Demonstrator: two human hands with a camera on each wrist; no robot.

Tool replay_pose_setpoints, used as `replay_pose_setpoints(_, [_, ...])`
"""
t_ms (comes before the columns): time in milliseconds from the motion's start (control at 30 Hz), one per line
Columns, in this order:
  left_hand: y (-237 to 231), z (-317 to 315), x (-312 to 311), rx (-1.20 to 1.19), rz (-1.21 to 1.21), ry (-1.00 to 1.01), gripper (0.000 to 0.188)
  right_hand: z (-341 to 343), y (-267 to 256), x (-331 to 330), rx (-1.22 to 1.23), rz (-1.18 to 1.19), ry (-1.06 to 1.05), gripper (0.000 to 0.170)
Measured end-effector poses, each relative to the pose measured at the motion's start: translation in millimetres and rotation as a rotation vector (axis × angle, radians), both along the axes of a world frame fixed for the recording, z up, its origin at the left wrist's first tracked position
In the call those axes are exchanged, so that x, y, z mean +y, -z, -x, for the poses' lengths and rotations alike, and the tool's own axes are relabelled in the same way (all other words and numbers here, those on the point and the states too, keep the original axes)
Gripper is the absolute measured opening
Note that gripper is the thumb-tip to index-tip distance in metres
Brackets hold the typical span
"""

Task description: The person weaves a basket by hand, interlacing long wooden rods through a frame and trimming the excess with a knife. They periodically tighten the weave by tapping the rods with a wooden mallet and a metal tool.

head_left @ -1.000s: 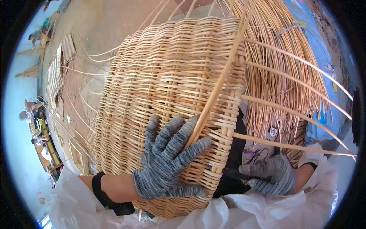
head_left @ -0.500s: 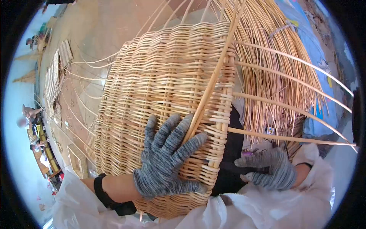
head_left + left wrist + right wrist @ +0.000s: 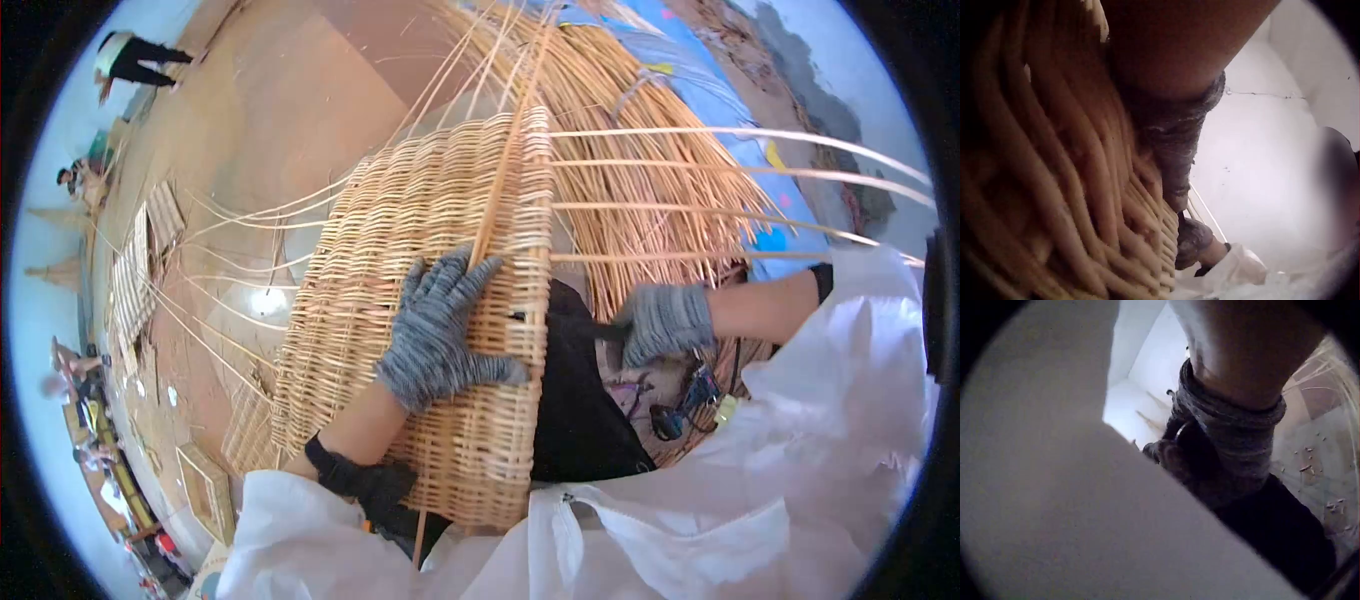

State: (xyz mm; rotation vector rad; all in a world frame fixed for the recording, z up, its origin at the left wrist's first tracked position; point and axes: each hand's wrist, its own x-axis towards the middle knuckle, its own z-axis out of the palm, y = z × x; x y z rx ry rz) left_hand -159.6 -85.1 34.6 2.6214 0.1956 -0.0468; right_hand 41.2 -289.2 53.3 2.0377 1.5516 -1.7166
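Observation:
A woven basket [image 3: 455, 210] stands tilted in front of me, long rods fanning out from its edges. My gloved left hand [image 3: 430, 335] lies flat on its side, fingers spread and thumb towards the right edge. A thick rod [image 3: 505, 170] slants upward from beside its fingertips. At the right of the basket, my gloved right hand [image 3: 665, 325] is curled round a dark, narrow tool [image 3: 607, 331] that points at the basket's edge. The left wrist view shows the weave [image 3: 1054, 156] close up; in the right wrist view a pale sheet hides most of the right glove [image 3: 1229, 437].
A large bundle of loose rods [image 3: 640, 150] lies on blue sheeting [image 3: 700, 90] behind and to the right. Rods reach out over the floor on the left, near woven panels [image 3: 135, 275] and a wooden frame [image 3: 207, 490]. A person [image 3: 140, 62] stands at the far left; others sit beyond.
The view has turned and the basket appears further off, its top edge shifted left. My right hand has moved up and left, from loosely bent to curled round the tool.

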Motion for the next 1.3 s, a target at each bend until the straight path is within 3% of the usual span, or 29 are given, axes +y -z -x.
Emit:
replay_pose_setpoints(67, [3.4,3.3,2.0,0.004,-0.036,-0.016,0.119,18.7,-6.2,-1.8,-0.152,-0.306,0.113,0.020])
replay_pose_setpoints(100, [5.7,3.0,1.8,0.006,-0.052,-0.029,0.120,19.7,0.1,-5.3,-0.267,-0.313,0.091,0.019])
replay_pose_setpoints(233, [15.3,6.0,2.8,-0.159,-0.074,-0.016,0.083,25.4,13.8,-12.8,-0.577,-0.307,0.052,0.017])
replay_pose_setpoints(267, [17.5,4.8,1.3,-0.180,-0.185,-0.032,0.062,29.7,8.1,-15.1,-0.624,-0.302,0.051,0.017])
replay_pose_setpoints(367, [63.1,2.4,32.1,-0.138,0.686,-0.201,0.065,24.1,-4.7,-6.3,-0.601,-0.136,0.010,0.027])
replay_pose_setpoints(400, [28.6,4.5,20.4,-0.210,0.701,-0.243,0.067,27.8,-14.9,-7.7,-0.624,-0.222,-0.017,0.045])
replay_pose_setpoints(500, [-25.9,24.5,0.8,-0.335,1.424,-0.237,0.063,40.9,-44.0,8.3,-0.434,-0.723,0.372,0.058])
replay_pose_setpoints(533, [-45.6,27.9,-14.4,-0.338,1.464,-0.206,0.060,38.6,-47.2,22.6,-0.262,-0.698,0.632,0.051])
replay_pose_setpoints(600, [-74.5,31.0,-41.2,-0.318,1.555,-0.136,0.056,38.9,-55.8,39.9,0.349,-0.703,0.846,0.044])
replay_pose_setpoints(633, [-72.0,30.9,-40.5,-0.278,1.509,-0.143,0.054,36.2,-59.3,43.8,0.662,-0.690,0.930,0.041])
replay_pose_setpoints(733, [-55.9,30.6,-36.7,-0.195,1.392,-0.171,0.046,28.7,-82.9,39.7,0.531,-0.634,0.828,0.032])
replay_pose_setpoints(833, [-50.4,25.9,-46.1,-0.161,1.369,-0.193,0.043,37.9,-91.6,23.3,0.464,-0.682,0.909,0.026])
replay_pose_setpoints(967, [-45.4,21.6,-56.8,-0.341,1.197,-0.055,0.037,37.3,-94.0,15.1,0.442,-0.855,0.817,0.027])
replay_pose_setpoints(1000, [-42.1,23.5,-64.4,-0.361,1.342,-0.192,0.041,33.1,-94.6,17.3,0.495,-0.948,0.678,0.031])
replay_pose_setpoints(1100, [-59.4,25.2,-58.3,-0.065,1.567,-0.187,0.048,24.7,-115.0,13.3,0.411,-0.912,0.412,0.033])
replay_pose_setpoints(1133, [-69.2,22.2,-57.1,-0.084,1.387,-0.244,0.047,27.3,-108.1,16.6,0.445,-0.928,0.452,0.031])
replay_pose_setpoints(1233, [-66.3,12.3,-52.3,-0.264,1.174,-0.313,0.034,53.3,-102.3,11.2,0.444,-1.001,0.878,0.029])
replay_pose_setpoints(1300, [-63.2,5.0,-55.3,-0.431,1.094,-0.425,0.028,57.9,-97.1,-3.7,0.333,-1.001,0.881,0.025])
